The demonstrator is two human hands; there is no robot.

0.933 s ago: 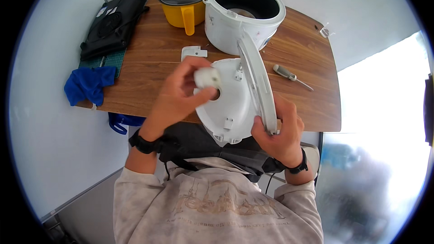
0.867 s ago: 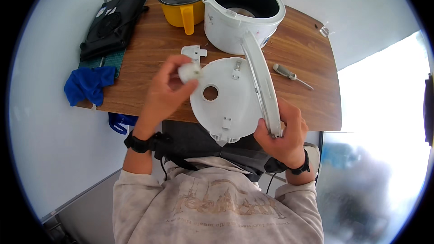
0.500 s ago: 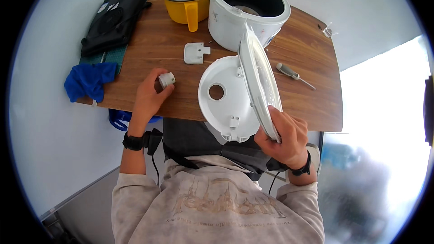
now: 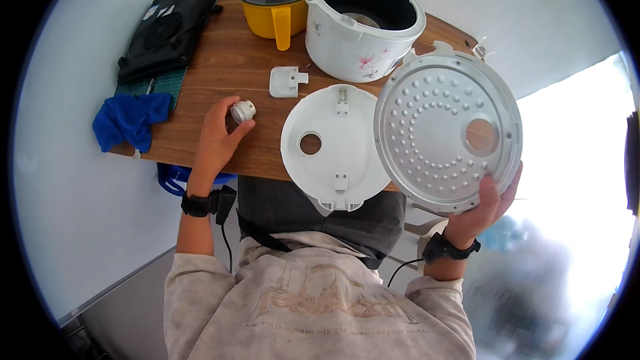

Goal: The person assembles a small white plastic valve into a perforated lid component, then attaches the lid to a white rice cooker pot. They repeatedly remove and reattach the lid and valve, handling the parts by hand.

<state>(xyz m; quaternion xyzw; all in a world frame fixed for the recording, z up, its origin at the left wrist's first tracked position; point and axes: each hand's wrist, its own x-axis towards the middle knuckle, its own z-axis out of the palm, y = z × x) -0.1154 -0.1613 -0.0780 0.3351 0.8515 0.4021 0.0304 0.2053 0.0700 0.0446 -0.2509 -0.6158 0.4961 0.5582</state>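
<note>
My right hand (image 4: 485, 210) grips the lower edge of a round metal inner lid panel (image 4: 433, 140), thumb on its face. Raised dimples and one round hole show on that silvery face, and it is held up over the table's right side. Between the thumb and fingers of my left hand (image 4: 217, 135) is a small white round steam valve cap (image 4: 243, 112). The white outer lid shell (image 4: 347, 137) of a rice cooker lies between my hands at the table's front edge, its round hole to the left. Behind it stands the white rice cooker body (image 4: 340, 43), lidless.
A small white plastic cover (image 4: 285, 83) lies beyond the lid shell. At the back is a yellow pot (image 4: 261, 19) with a glass lid. A black appliance (image 4: 167, 33) and a blue cloth (image 4: 130, 120) sit at the left of the wooden table (image 4: 207, 73).
My right hand has moved right and turned the metal panel so its dimpled face shows, away from the lid shell. The panel now covers the screwdriver's spot. My left hand stays nearly in place.
</note>
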